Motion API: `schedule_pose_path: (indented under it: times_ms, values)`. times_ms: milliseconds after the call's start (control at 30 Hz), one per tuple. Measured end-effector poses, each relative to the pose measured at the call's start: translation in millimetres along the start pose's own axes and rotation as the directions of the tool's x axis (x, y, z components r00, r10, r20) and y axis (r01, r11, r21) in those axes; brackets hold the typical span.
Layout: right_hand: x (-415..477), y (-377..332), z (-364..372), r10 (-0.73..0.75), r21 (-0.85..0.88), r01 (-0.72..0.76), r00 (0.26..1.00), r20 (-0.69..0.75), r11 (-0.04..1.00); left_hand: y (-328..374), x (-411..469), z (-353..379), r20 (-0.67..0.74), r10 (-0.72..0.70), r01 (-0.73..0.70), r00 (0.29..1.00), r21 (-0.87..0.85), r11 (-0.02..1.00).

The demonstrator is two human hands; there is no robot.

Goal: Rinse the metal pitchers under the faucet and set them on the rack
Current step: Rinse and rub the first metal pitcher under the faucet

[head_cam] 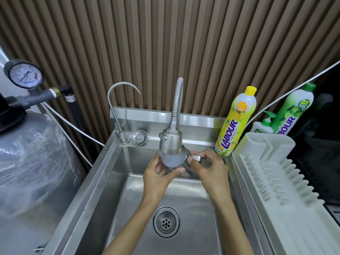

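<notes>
Pitcher (185,165) time: we hold one small metal pitcher right under the big spray head of the faucet (171,142), over the back part of the sink (103,181). Most of the pitcher hides behind the spray head and our fingers, so we cannot tell if it is tipped or how full it is. Our left hand (158,176) wraps its grip around the near side of the pitcher. Our right hand (209,167) pinches the shiny handle part on the right side. We think this is the rinsing step. The white rack (272,173) sits on the right, just beside the sink, and nothing is on it that we can see. Next, we think we need to tip the water out, lift the pitcher over the sink edge, and set it down softly on the rack so it drips dry.
</notes>
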State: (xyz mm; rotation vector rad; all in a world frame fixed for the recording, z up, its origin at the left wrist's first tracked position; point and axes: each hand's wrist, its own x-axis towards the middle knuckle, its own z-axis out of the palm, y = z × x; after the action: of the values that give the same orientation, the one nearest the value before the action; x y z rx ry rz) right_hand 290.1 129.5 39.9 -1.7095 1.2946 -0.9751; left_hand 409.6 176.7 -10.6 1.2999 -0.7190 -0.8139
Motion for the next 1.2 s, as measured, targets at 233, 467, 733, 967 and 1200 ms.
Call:
schedule_pose_path:
  times_ms: [233, 467, 733, 967, 1200]
  values:
    - [4.8, 20.2, 24.9, 0.119, 0.625, -0.258, 0.959, 0.256, 0.736, 11.9, 10.3, -11.4, -0.024, 0.232, -0.228, 0.972, 0.119, 0.966]
    - [-0.3, 15.9, 31.6, 0.226, 0.543, -0.438, 0.882, 0.414, 0.717, 24.9, 1.2, -16.3, -0.222, 0.288, -0.114, 0.932, 0.573, 0.812]
    - [0.3, 10.2, 11.1, 0.103, 0.158, -0.11, 0.993, 0.054, 0.981, 6.1, 0.8, -17.9, -0.054, 0.038, -0.022, 0.998, 0.273, 0.962]
    - [9.9, 22.6, 21.2, 0.112, 0.621, -0.207, 0.975, 0.189, 0.756, 2.4, 10.1, 1.3, -0.102, 0.255, -0.232, 0.961, 0.197, 0.953]
    - [9.0, 21.9, 34.8, 0.185, 0.617, -0.447, 0.878, 0.441, 0.648, 23.3, 8.9, -14.0, -0.169, 0.399, -0.272, 0.901, 0.497, 0.824]
